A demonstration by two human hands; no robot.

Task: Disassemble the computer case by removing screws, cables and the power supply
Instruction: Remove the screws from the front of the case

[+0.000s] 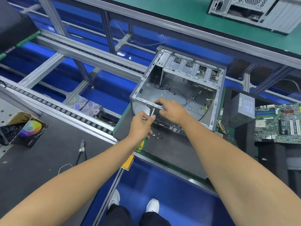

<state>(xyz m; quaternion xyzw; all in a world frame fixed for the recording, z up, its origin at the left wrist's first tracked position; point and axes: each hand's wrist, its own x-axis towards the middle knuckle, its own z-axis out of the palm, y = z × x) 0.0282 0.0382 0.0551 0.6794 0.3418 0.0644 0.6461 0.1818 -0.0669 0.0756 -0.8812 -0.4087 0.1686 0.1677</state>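
An open grey computer case (177, 88) lies on a dark mat (171, 149), with black cables (184, 98) loose inside it. My left hand (140, 123) grips a green-and-yellow screwdriver (141, 146), its tip up against the case's near rear edge. My right hand (172, 110) rests on that same edge, fingers curled over the metal bracket beside the screwdriver tip. A few loose screws (156, 136) lie on the mat just below my left hand. A grey power supply (242, 110) stands to the right of the case.
A green motherboard (280, 121) lies at far right. Cutting pliers (82, 149) and an open cardboard box (24, 128) sit on the left bench. A roller conveyor (61, 108) runs diagonally. Another case (255, 12) stands on the far green table.
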